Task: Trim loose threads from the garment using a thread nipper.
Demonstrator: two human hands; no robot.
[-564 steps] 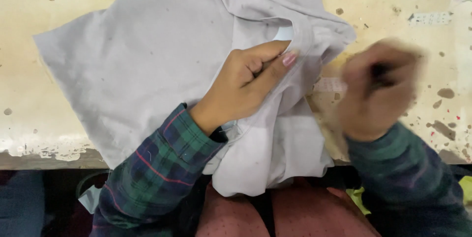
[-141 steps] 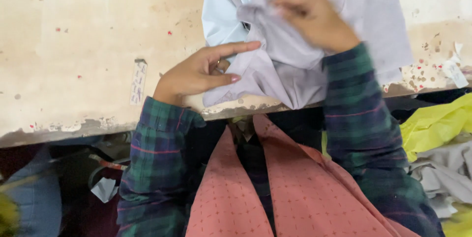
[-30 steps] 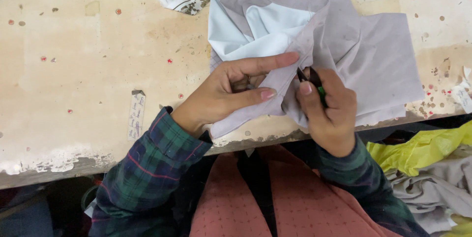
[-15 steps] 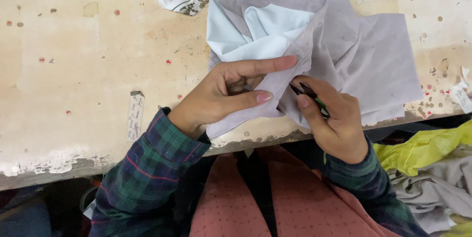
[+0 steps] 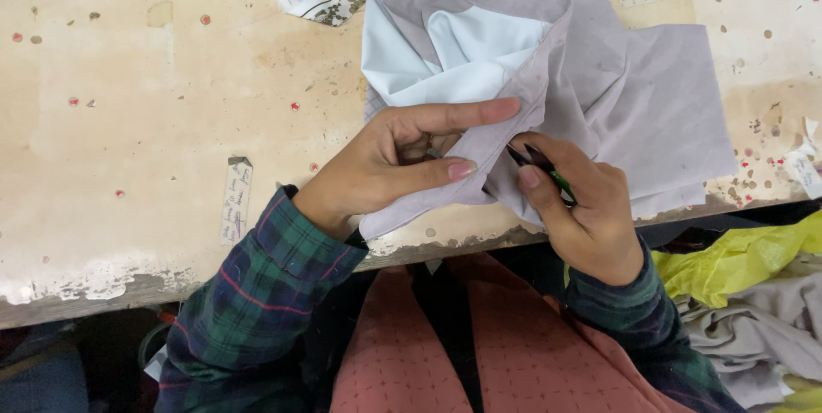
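The worn beige table [image 5: 154, 122] fills most of the frame; its chipped front edge runs along the lower third, and red and brown specks dot its top. The grey garment [image 5: 616, 96] lies at upper centre and right, its top cut off by the frame edge, with a pale blue lining [image 5: 445, 58] showing inside its folds. Its lower fold hangs over the table edge at centre.

My left hand [image 5: 390, 165] is at frame centre, half closed: index finger stretched over the fold, thumb pressing the grey cloth from the near side. My other fingers are hidden behind the cloth.

My right hand [image 5: 582, 207], just right of centre, is curled around a small dark tool with green handles [image 5: 548, 173]; only its tip and part of the grip show, so I cannot tell its exact kind.

Yellow and grey cloth [image 5: 745, 293] lies heaped at lower right, partly cut off. A paper label strip [image 5: 237, 199] lies at centre left.
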